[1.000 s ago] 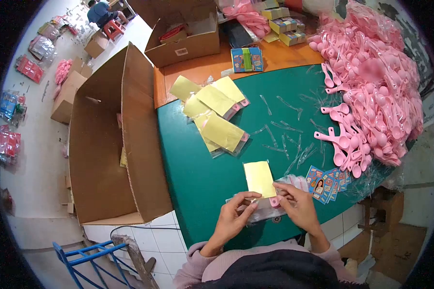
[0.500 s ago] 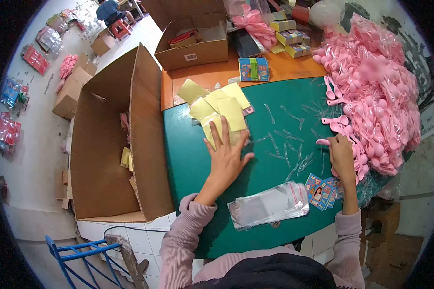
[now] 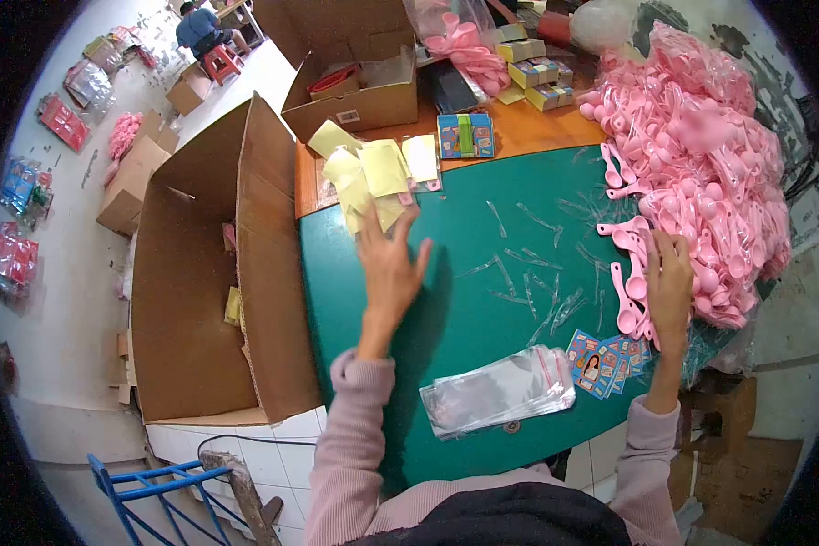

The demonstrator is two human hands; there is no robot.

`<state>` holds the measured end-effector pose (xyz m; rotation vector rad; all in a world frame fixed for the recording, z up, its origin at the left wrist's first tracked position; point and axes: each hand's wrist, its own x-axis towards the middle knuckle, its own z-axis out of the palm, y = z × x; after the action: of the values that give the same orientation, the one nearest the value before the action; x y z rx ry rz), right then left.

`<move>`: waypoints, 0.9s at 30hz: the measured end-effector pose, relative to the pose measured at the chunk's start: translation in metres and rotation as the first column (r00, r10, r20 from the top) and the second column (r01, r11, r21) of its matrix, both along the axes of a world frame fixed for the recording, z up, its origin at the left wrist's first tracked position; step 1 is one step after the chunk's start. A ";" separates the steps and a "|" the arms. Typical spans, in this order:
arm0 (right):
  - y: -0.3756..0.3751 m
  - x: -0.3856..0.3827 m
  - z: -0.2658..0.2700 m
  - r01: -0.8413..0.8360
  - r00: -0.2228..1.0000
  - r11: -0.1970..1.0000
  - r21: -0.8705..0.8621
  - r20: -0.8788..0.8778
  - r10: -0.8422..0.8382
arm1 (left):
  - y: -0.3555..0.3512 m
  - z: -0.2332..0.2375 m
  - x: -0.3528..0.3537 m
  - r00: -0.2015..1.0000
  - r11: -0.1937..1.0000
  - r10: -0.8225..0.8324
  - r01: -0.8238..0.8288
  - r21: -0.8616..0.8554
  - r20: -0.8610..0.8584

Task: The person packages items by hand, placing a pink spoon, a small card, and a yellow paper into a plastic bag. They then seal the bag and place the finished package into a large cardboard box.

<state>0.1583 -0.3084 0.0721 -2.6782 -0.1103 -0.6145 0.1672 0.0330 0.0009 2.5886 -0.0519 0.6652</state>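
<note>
My left hand (image 3: 391, 268) is spread flat, fingers apart, with its fingertips at the lower edge of a loose group of yellow cards (image 3: 384, 168). Pink ends of spoons poke out beneath some of these cards. On the right, my right hand (image 3: 670, 282) is bent over loose pink spoons (image 3: 626, 314) beside the big heap. Its fingers close around a pink spoon (image 3: 649, 244), mostly hidden by the hand. Below lie fanned blue printed cards (image 3: 601, 366) and a stack of clear plastic bags (image 3: 496, 391).
A large heap of bagged pink spoons (image 3: 701, 173) covers the table's right side. Clear plastic strips (image 3: 528, 273) lie on the green table top (image 3: 464, 337). A tall open cardboard box (image 3: 278, 273) stands left. Behind are a banded blue card stack (image 3: 466, 136) and a seated person (image 3: 205, 29).
My left hand and the yellow cards have shifted away and leftward, the cards spreading out. My right hand has moved slightly right, and a loose spoon near it now lies lengthwise.
</note>
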 end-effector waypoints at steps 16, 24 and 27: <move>0.085 -0.023 -0.042 -0.412 0.911 0.762 0.500 0.216 0.351 | -0.056 -0.008 -0.090 0.736 0.640 -0.599 0.202 -0.741 -0.315; 0.087 -0.023 -0.051 -0.422 0.900 0.792 0.443 0.309 0.306 | -0.063 -0.011 -0.087 0.732 0.754 -0.617 0.446 -0.482 -0.288; 0.090 -0.026 -0.057 -0.418 0.903 0.787 0.453 0.301 0.307 | -0.059 -0.005 -0.086 0.704 0.664 -0.638 0.298 -0.686 -0.312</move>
<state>0.1326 -0.2184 0.0154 -1.9959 -0.4512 -0.6851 0.0812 -0.0255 -0.0040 1.9036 -0.3086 -0.2483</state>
